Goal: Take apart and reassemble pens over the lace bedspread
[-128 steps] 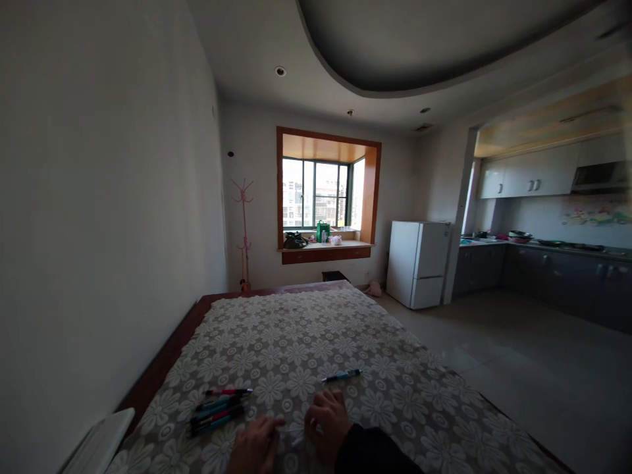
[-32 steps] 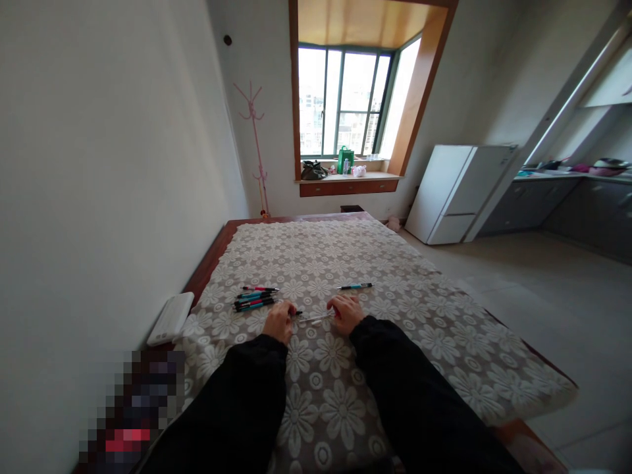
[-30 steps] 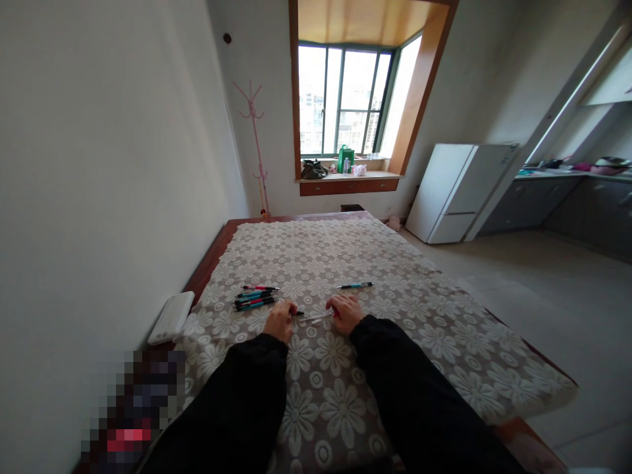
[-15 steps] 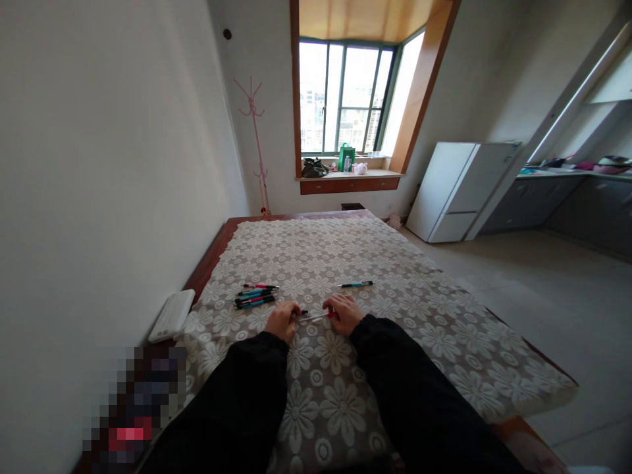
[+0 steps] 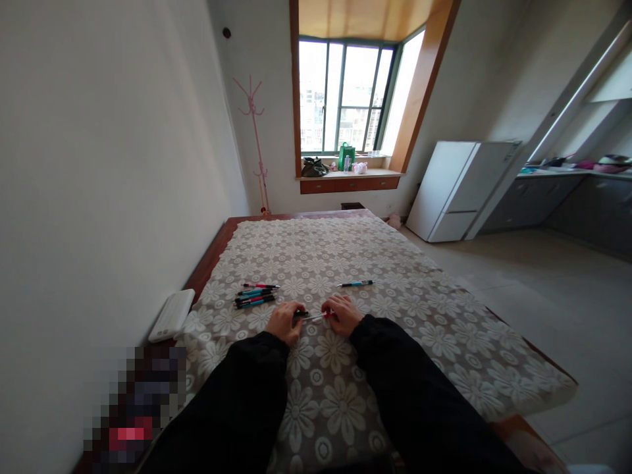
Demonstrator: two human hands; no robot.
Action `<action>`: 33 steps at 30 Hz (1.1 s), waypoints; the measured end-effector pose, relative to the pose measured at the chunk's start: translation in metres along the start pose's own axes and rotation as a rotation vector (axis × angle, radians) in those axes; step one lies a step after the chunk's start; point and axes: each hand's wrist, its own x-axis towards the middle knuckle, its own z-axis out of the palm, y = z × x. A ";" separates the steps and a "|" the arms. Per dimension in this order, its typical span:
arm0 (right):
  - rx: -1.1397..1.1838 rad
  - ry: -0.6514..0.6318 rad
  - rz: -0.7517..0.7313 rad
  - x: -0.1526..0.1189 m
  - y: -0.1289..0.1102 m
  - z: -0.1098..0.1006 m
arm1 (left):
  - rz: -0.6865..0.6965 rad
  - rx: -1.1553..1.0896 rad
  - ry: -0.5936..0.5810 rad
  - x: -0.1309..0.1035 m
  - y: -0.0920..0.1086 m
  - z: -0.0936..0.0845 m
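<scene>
White case (image 5: pixel 170 315) at the bed's left edge, off the floral cover (image 5: pixel 345 263); bundle of pens (image 5: pixel 254 295) just beyond the left hand (image 5: pixel 285 322); left grip clamped on a dark cap or tip; a clear pen (image 5: pixel 316 316) with a red end spans between the hands above the cover, right hand (image 5: pixel 342 314) pinched on that end. Since a second ago the hands have drawn closer, so the two pieces seem to be meeting; single blue pen (image 5: pixel 355 284) lies apart, beyond the right hand.
</scene>
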 end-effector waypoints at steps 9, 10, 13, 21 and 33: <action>-0.003 0.019 -0.014 0.000 0.001 0.000 | 0.005 -0.002 -0.001 0.001 -0.005 0.002; -0.003 0.021 -0.019 0.000 0.000 0.000 | 0.003 -0.003 0.000 0.002 -0.005 0.002; 0.002 0.021 -0.049 0.000 -0.002 -0.002 | 0.004 -0.008 0.003 0.003 -0.005 0.003; 0.013 -0.026 -0.129 0.000 -0.008 -0.003 | -0.007 -0.023 0.022 0.000 -0.005 0.005; -0.024 -0.019 -0.077 0.000 -0.008 -0.001 | 0.019 -0.041 -0.002 0.000 -0.004 0.005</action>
